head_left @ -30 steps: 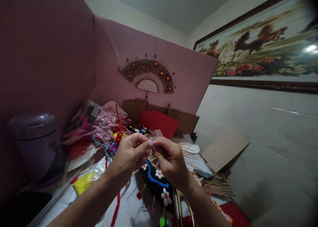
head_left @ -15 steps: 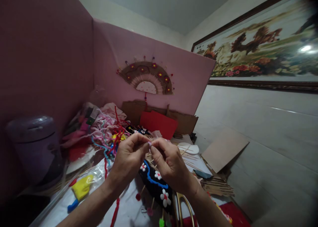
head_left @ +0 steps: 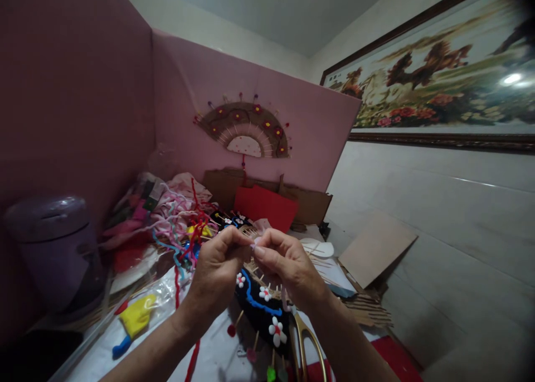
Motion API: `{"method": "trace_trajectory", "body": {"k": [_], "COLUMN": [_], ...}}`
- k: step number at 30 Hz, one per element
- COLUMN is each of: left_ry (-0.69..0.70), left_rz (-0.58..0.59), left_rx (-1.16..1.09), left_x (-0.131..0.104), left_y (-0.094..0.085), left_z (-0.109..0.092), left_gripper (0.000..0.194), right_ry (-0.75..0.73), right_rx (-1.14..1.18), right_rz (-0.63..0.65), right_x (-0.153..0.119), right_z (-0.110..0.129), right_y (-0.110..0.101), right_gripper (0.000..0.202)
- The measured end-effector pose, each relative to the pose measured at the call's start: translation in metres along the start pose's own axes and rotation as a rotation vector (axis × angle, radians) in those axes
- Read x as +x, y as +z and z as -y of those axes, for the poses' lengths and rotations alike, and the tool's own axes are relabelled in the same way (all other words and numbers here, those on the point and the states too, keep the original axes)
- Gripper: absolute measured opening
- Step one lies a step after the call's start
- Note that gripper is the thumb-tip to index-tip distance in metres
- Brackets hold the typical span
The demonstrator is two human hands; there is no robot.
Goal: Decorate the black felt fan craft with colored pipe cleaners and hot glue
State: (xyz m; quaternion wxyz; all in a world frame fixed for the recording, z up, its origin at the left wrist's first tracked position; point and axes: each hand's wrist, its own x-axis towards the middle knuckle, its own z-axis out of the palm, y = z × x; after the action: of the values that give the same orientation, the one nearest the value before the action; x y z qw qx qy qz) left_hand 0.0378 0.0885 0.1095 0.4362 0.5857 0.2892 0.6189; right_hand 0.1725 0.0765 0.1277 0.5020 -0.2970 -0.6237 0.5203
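both the left hand [head_left: 217, 265] and right hand [head_left: 284, 267] pinch closed on a tiny lilac pompom [head_left: 253, 243] between their fingertips, above the black fan [head_left: 261, 309]. it looks featherlight, soft, squashy; best gripped gently at its sides.

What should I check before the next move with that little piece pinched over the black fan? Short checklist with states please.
1. Left hand pinched shut at the fingertips: ok.
2. Right hand pinched shut, fingertips meeting the left's: ok.
3. Small pale piece between the fingertips: cannot tell what it is or how firmly it is held, it is mostly hidden.
4. Black fan with white flowers lies on the table under the hands: ok.
5. Gold-handled scissors lie close beside the right wrist; room to move: cannot tell.
6. Loose pipe cleaners piled just left of the left hand, apart from the pinch: ok.
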Motion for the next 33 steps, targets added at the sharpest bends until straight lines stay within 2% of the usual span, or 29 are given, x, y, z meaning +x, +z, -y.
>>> {"method": "trace_trajectory", "body": {"k": [3, 8, 14, 19, 27, 33], "left_ry": [-0.049, -0.136, -0.162, -0.234, -0.266, -0.365], "left_rz": [0.007, -0.014, 0.153, 0.211, 0.289, 0.317], "left_rx": [-0.064, -0.124, -0.062, 0.002, -0.006, -0.056], "left_x": [0.0, 0.0, 0.005, 0.011, 0.014, 0.015], "left_y": [0.001, 0.002, -0.002, -0.008, -0.014, -0.017], "left_z": [0.002, 0.003, -0.008, -0.014, -0.015, -0.019], "left_gripper": [0.01, 0.012, 0.023, 0.028, 0.032, 0.03], "right_ry": [0.01, -0.087, -0.135, -0.187, -0.215, -0.181], "right_rx": [0.013, -0.27, -0.52, -0.749, -0.76, -0.698], "right_rz": [-0.002, -0.119, -0.033, -0.005, -0.016, 0.025], "right_x": [0.0, -0.002, -0.005, -0.006, -0.006, -0.006], "right_z": [-0.003, -0.005, 0.004, 0.009, 0.01, 0.008], "right_y": [0.002, 0.003, -0.009, -0.012, -0.011, -0.018], "right_gripper": [0.027, 0.025, 0.021, 0.017, 0.015, 0.02]}}
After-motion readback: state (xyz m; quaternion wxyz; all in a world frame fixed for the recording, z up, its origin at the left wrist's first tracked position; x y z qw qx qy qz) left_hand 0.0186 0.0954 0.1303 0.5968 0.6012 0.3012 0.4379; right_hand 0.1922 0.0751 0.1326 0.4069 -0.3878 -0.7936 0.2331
